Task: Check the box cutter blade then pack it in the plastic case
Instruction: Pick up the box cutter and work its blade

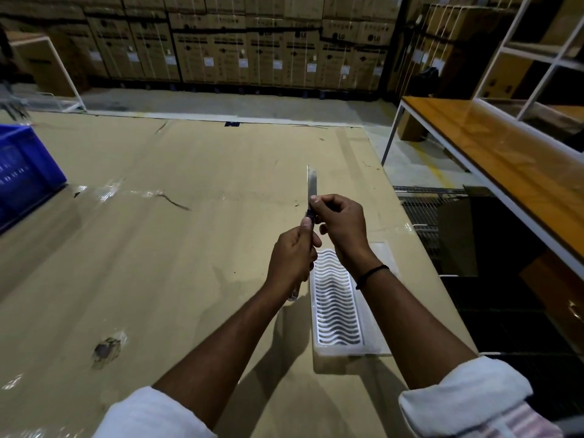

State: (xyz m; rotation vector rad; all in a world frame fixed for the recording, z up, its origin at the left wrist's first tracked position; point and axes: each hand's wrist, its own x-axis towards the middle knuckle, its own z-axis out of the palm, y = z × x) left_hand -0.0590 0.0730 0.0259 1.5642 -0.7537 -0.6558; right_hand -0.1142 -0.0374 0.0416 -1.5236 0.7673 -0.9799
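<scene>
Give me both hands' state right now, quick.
Left hand: closed around the box cutter handle.
Right hand: fingertips pinched at the base of the extended blade.

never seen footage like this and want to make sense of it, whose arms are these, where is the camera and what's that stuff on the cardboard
There is no machine here: a person works with two bare hands, and the single picture comes from a camera worn on their head, looking forward and down. The left hand grips the handle of a box cutter with a dark body and a long silver blade pushed out and pointing away. The right hand pinches the cutter near the base of the blade. Below the hands, on the flat brown cardboard surface, lies an open clear plastic case with a wavy ribbed white insert. A blue plastic crate sits at the far left. Stacked cardboard boxes line the back wall.
</scene>
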